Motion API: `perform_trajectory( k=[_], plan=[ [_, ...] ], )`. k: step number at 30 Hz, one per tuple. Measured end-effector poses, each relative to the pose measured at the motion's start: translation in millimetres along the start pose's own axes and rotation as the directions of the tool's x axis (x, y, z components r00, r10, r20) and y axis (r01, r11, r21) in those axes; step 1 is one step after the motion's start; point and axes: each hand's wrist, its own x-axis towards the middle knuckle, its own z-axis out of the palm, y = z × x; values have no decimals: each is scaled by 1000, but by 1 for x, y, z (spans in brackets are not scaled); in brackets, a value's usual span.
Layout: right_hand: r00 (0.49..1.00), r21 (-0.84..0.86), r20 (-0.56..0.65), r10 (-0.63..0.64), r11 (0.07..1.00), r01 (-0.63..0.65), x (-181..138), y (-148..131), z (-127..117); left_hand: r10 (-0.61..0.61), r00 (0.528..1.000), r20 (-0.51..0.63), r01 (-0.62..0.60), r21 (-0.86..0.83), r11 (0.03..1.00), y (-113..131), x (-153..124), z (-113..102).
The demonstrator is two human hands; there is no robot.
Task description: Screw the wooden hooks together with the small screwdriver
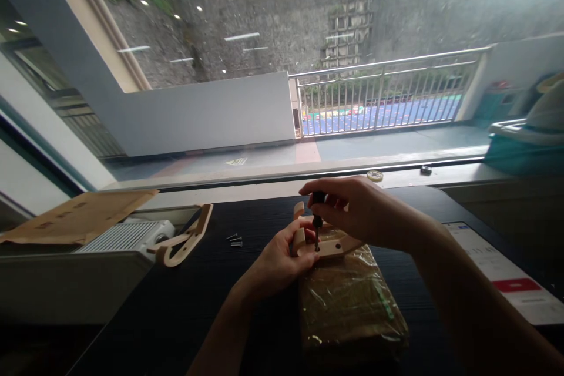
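My right hand (359,205) is closed around the dark handle of a screwdriver (317,221), held upright with its shaft pointing down. The tip meets a hole near the left end of a pale curved wooden piece (330,248). My left hand (278,257) grips that end of the piece, with its fingers partly hidden behind the wood. A second dark hole shows farther right on it. Beneath lies a brown package (352,299) wrapped in shiny clear film. Several small screws (236,241) lie on the dark table (220,288), left of my hands.
Another curved wooden piece (189,242) rests at the table's left edge, beside a white ribbed radiator (127,235) and brown paper (79,214). A printed white sheet (502,270) lies at right. On the windowsill sit a tape roll (375,175) and a small dark object (425,170).
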Motion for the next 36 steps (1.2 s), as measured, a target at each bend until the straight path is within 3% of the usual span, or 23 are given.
perform_trajectory(
  k=[11,19,36],
  plan=[
    [996,-48,-93,-20,999,15,5,1,7,36,999,19,-37,39,999,-4,1,-2],
    [1000,24,3,-20,1000,20,2,2,3,18,999,27,-19,11,1000,0,0,-1],
    [995,-34,-103,-6,999,2,6,4,8,33,999,27,-34,18,999,-3,1,-1]
  ],
)
